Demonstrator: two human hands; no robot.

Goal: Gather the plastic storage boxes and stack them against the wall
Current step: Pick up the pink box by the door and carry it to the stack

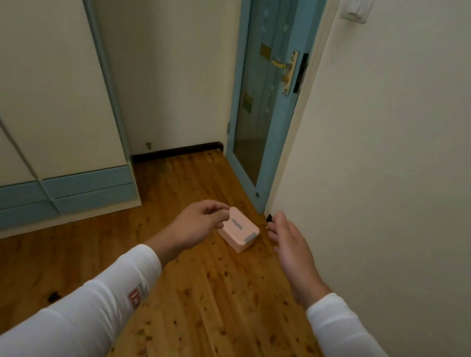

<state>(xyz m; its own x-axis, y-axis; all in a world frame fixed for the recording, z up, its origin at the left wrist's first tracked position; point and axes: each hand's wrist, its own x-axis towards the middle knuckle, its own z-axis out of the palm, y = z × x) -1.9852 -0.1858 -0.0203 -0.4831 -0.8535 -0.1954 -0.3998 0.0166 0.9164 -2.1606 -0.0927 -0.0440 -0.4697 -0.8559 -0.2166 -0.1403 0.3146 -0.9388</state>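
Pink, small rectangular plastic storage box with a grey clip on its near edge, down on the knotty wooden plank floor, squarely between both sets of fingertips. Left hand stretched forward, fingers curled loosely inward with thumb and forefinger tips drawn near each other just at the box's far-left corner; touching or only overlapping, cannot tell. Nothing pinched. Right hand reaching in too, fingers relaxed and slightly spread, tips hanging just right of the box, clearly apart from it. 2 white long sleeves trailing back toward the camera, a red patch on the left one. Beyond the right fingertips, a plain white wall; the box near its foot but not against it. Past both hands, a blue-framed glass door with a brass handle. Off beyond the left fingers, a white wardrobe with blue trim.
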